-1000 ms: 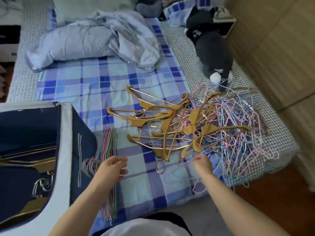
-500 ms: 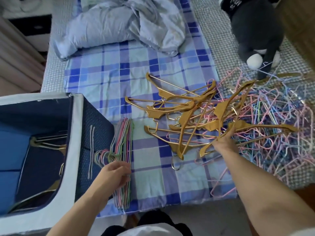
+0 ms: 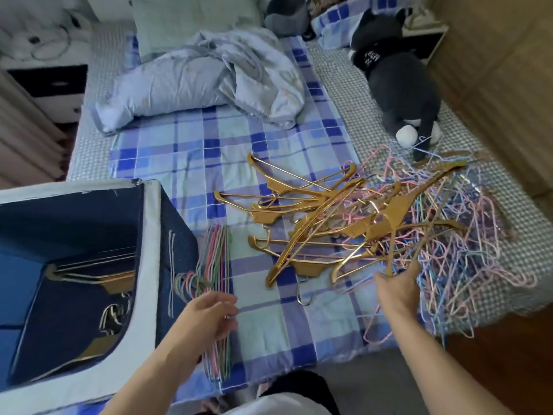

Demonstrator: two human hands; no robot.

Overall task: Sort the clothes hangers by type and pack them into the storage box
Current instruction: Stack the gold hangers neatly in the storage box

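The box, navy with a pale rim, stands open on the near left of the bed, and a few gold hangers already lie inside it. Just right of the box, a neat stack of thin coloured wire hangers lies on the checked sheet, hooks pointing toward the box. The left hand rests on the near part of that stack, fingers loosely curled over the wires; whether it actually grips them cannot be told. Farther right of the box, a loose pile of gold hangers sprawls across the sheet, overlapping a tangle of pink and blue wire hangers beyond it. The right hand reaches into the near edge of this heap and pinches the end of one gold hanger. Beyond the box, toward the head of the bed, lie a crumpled quilt and a dark plush toy.
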